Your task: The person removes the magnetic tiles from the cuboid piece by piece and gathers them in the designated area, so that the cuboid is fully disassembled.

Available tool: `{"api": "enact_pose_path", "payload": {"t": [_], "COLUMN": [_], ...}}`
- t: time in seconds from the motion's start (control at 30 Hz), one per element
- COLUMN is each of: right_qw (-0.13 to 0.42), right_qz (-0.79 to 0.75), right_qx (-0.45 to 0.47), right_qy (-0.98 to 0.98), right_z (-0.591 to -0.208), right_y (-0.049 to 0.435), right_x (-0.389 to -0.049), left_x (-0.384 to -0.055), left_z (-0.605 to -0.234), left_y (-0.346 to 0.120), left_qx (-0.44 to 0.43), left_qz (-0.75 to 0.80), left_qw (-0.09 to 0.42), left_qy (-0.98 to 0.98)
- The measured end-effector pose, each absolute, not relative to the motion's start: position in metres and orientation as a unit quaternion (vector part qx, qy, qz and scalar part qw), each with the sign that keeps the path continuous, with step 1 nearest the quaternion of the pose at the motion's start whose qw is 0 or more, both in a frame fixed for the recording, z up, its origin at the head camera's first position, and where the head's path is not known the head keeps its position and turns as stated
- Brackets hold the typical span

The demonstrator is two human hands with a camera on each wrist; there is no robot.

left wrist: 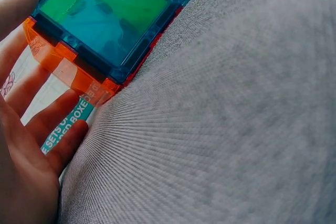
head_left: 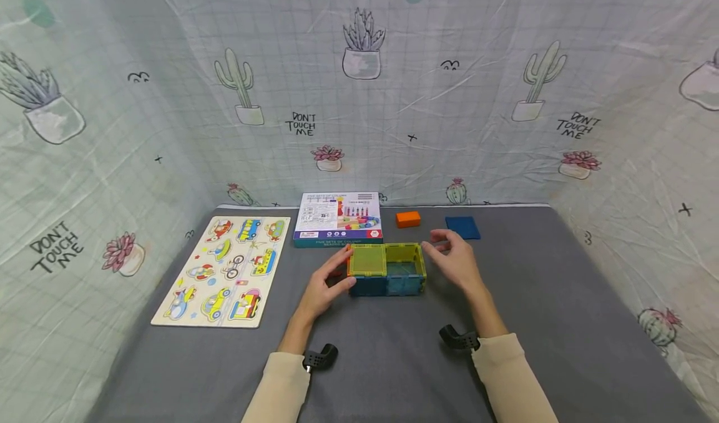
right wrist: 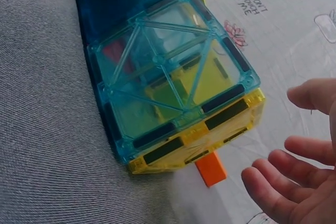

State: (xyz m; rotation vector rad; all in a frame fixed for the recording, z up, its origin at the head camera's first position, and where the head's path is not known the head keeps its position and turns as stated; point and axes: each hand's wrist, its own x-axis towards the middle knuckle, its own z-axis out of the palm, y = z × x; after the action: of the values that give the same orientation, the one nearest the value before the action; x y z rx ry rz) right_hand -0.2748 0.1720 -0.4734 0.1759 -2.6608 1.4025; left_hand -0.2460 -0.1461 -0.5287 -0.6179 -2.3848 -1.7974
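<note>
Two square cells joined side by side make up the see-through tile box (head_left: 386,271) on my head feed, standing near the middle of the grey tabletop (head_left: 387,354) with a grip at either end. I see a yellow-green tile (head_left: 367,261) covering its left cell, while the right cell is open at the top. Its near side is dark blue on the left and lighter teal on the right; the left end is orange, the right end yellow.

I take the box as the clock's centre, noon toward the back cloth (head_left: 477,142). Between 8 and 9 o'clock, the person's left grip (head_left: 324,292) pinches the orange end, thumb at the dark blue side and fingers along the end. At 3 o'clock, the right grip (head_left: 456,264) is loosely spread just beside the box; my right wrist feed shows a gap between its fingertips (right wrist: 254,182) and the yellow end.

Farther out, an orange block (head_left: 408,219) lies at 1 o'clock and a flat blue tile (head_left: 463,228) at 2. I find a printed carton (head_left: 337,214) between 10 and 11, and a puzzle board (head_left: 221,274) with pictured vehicles at 9. Beige sleeves (head_left: 508,373) cover both forearms.
</note>
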Motion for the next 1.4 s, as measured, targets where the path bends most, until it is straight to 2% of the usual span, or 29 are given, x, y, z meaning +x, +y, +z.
{"api": "enact_pose_path", "payload": {"t": [0.3, 0.73, 0.87, 0.97, 1.4], "right_qw": [0.015, -0.016, -0.025, -0.022, -0.006], "right_qz": [0.437, 0.427, 0.444, 0.447, 0.432], "right_qx": [0.080, 0.090, 0.099, 0.116, 0.140], "right_qy": [-0.896, -0.899, -0.890, -0.887, -0.891], "right_z": [-0.479, -0.484, -0.481, -0.481, -0.480], "right_y": [0.165, 0.164, 0.166, 0.169, 0.175], "right_x": [-0.272, -0.272, -0.272, -0.272, -0.276], "left_x": [-0.230, -0.230, -0.241, -0.250, -0.251], "left_z": [-0.502, -0.503, -0.523, -0.539, -0.539], "left_y": [-0.145, -0.145, -0.147, -0.149, -0.149], "left_qx": [-0.198, -0.192, -0.190, -0.187, -0.181], "left_qz": [-0.594, -0.592, -0.592, -0.591, -0.582], "left_qw": [0.032, 0.027, 0.034, 0.041, 0.048], "left_qy": [-0.779, -0.782, -0.782, -0.784, -0.792]}}
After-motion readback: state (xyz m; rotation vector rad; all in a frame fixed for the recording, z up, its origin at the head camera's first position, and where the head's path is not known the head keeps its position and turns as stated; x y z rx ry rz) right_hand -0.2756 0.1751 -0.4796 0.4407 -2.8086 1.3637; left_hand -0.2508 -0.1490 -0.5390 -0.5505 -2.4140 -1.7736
